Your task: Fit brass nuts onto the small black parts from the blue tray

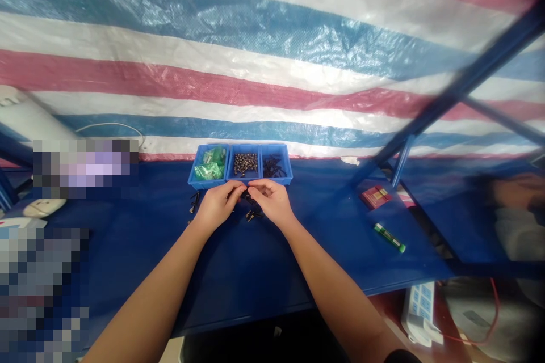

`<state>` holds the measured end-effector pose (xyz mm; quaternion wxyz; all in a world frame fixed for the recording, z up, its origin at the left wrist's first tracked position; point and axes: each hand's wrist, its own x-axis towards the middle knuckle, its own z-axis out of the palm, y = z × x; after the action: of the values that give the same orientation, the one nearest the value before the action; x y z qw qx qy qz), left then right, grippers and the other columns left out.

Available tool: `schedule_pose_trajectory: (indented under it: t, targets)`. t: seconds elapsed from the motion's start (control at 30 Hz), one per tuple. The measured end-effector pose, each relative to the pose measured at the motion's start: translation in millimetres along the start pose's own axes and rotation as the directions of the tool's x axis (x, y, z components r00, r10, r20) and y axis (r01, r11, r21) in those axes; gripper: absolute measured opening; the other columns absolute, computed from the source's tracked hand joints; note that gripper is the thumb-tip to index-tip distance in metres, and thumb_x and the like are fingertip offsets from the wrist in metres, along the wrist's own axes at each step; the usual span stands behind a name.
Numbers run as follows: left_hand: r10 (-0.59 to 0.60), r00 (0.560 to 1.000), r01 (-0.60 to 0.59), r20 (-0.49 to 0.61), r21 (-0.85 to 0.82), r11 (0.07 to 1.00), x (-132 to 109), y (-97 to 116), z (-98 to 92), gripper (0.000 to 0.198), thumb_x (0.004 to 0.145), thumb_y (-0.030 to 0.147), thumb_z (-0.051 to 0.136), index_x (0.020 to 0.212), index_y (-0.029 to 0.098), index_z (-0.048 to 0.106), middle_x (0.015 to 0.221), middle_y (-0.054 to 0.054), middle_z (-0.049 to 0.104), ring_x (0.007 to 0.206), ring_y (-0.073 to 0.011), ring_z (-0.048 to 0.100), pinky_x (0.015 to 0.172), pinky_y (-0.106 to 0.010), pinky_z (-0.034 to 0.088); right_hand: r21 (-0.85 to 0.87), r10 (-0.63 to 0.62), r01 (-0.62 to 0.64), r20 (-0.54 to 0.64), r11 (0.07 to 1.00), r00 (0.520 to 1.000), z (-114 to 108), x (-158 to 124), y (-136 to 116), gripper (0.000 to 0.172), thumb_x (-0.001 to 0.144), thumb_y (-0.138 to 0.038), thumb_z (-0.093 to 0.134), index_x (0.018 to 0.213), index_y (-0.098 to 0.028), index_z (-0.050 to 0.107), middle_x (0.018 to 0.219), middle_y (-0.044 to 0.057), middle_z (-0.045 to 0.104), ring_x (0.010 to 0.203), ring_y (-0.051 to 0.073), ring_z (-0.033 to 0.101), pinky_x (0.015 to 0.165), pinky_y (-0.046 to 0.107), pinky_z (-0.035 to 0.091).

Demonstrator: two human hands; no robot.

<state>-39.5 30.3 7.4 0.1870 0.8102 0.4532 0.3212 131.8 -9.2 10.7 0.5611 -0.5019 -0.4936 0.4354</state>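
Note:
My left hand (pixel 218 202) and my right hand (pixel 272 201) meet just in front of the blue bins, fingertips nearly touching. Both are closed in a pinch, and the fingers hide whatever small part they hold; something dark shows between them. Behind them stand three joined blue bins: the left bin (pixel 204 185) holds green plastic packets (pixel 210 171), the middle one small brass-coloured metal pieces (pixel 246 163), the right one thin black screw-like pieces (pixel 273 167). Under my right hand lies a small pile of black and brass pieces (pixel 252 213). More dark pieces (pixel 195 202) lie left of my left hand.
The blue table (pixel 332 238) carries a red box (pixel 375 197) and a green tube (pixel 389 237) at right. A blue metal frame (pixel 426 116) slants beside them. A power strip (pixel 419 309) sits lower right. A striped tarp (pixel 255 57) hangs behind.

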Motion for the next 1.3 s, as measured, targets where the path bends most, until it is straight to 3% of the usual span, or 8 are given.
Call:
schedule_pose_trajectory:
  t: [0.2, 0.37, 0.57, 0.73, 0.93, 1.13, 1.3]
  targets:
    - [0.005, 1.0, -0.005, -0.001, -0.005, 1.0, 0.9, 1.6, -0.9, 0.033, 0.096, 0.044, 0.047, 0.098, 0.019, 0.07, 0.074, -0.001, 0.072, 0.063, -0.0131, 0.066, 0.065, -0.021, 0.049, 0.029, 0.019, -0.018, -0.027, 0.999, 0.999, -1.9, 2.5, 1.1, 0.027, 0.078, -0.037, 0.071, 0.098, -0.019, 0.073, 0.075, 0.002, 0.07, 0.07, 0.017, 0.066, 0.068, 0.029, 0.055]
    - [0.025, 0.999, -0.026, -0.044, -0.023, 0.999, 0.1, 0.9, 1.3, 0.034, 0.096, 0.045, 0.049, 0.098, 0.02, 0.071, 0.083, -0.002, 0.074, 0.07, -0.0141, 0.068, 0.069, -0.021, 0.051, 0.075, 0.03, -0.032, 0.023, 0.997, 0.999, -0.7, 2.9, 5.4, 0.024, 0.079, -0.037, 0.071, 0.094, -0.019, 0.073, 0.075, 0.003, 0.071, 0.07, 0.017, 0.067, 0.07, 0.03, 0.056]
    - [0.035, 0.998, -0.038, -0.058, -0.067, 0.997, -0.6, 0.8, 1.7, 0.033, 0.092, 0.044, 0.058, 0.113, 0.022, 0.069, 0.078, 0.0, 0.072, 0.066, -0.014, 0.066, 0.067, -0.022, 0.052, 0.099, 0.051, -0.047, -0.037, 0.994, 0.998, -1.0, 4.0, 5.2, 0.022, 0.077, -0.038, 0.072, 0.089, -0.019, 0.073, 0.076, 0.003, 0.071, 0.07, 0.018, 0.068, 0.072, 0.031, 0.056]
    - [0.089, 0.992, -0.094, -0.094, -0.055, 0.994, -0.4, 1.1, 2.0, 0.027, 0.093, 0.04, 0.056, 0.104, 0.02, 0.071, 0.08, -0.001, 0.072, 0.069, -0.0135, 0.066, 0.066, -0.022, 0.05, 0.121, 0.074, -0.069, -0.035, 0.99, 0.997, -1.4, 5.2, 3.9, 0.022, 0.076, -0.037, 0.072, 0.086, -0.018, 0.072, 0.075, 0.003, 0.071, 0.069, 0.017, 0.067, 0.07, 0.03, 0.055]
    - [0.076, 0.997, -0.077, -0.033, -0.048, 0.996, -1.4, 3.4, 0.0, 0.026, 0.095, 0.039, 0.052, 0.1, 0.021, 0.069, 0.085, -0.001, 0.072, 0.071, -0.0128, 0.066, 0.067, -0.021, 0.049, 0.07, 0.02, -0.019, -0.013, 0.997, 1.0, -1.3, 2.7, 2.1, 0.021, 0.077, -0.038, 0.071, 0.088, -0.02, 0.073, 0.074, 0.002, 0.07, 0.07, 0.018, 0.066, 0.069, 0.03, 0.055]
    - [0.069, 0.996, -0.072, -0.059, -0.054, 0.996, -1.4, 3.0, 2.1, 0.03, 0.093, 0.042, 0.055, 0.111, 0.022, 0.067, 0.076, 0.001, 0.069, 0.065, -0.0125, 0.064, 0.064, -0.021, 0.05, 0.088, 0.023, -0.021, -0.02, 0.996, 1.0, -1.1, 2.6, 3.5, 0.018, 0.078, -0.035, 0.071, 0.087, -0.019, 0.073, 0.074, 0.003, 0.07, 0.07, 0.018, 0.066, 0.07, 0.03, 0.055]
    - [0.062, 0.997, -0.063, -0.035, -0.045, 0.997, -0.8, 1.9, 1.9, 0.028, 0.095, 0.041, 0.052, 0.104, 0.021, 0.069, 0.08, -0.001, 0.072, 0.068, -0.0136, 0.067, 0.066, -0.022, 0.051, 0.074, 0.007, -0.007, -0.007, 0.997, 1.0, -0.6, 2.1, 3.3, 0.018, 0.078, -0.034, 0.07, 0.089, -0.02, 0.074, 0.076, 0.003, 0.071, 0.071, 0.018, 0.066, 0.07, 0.031, 0.055]
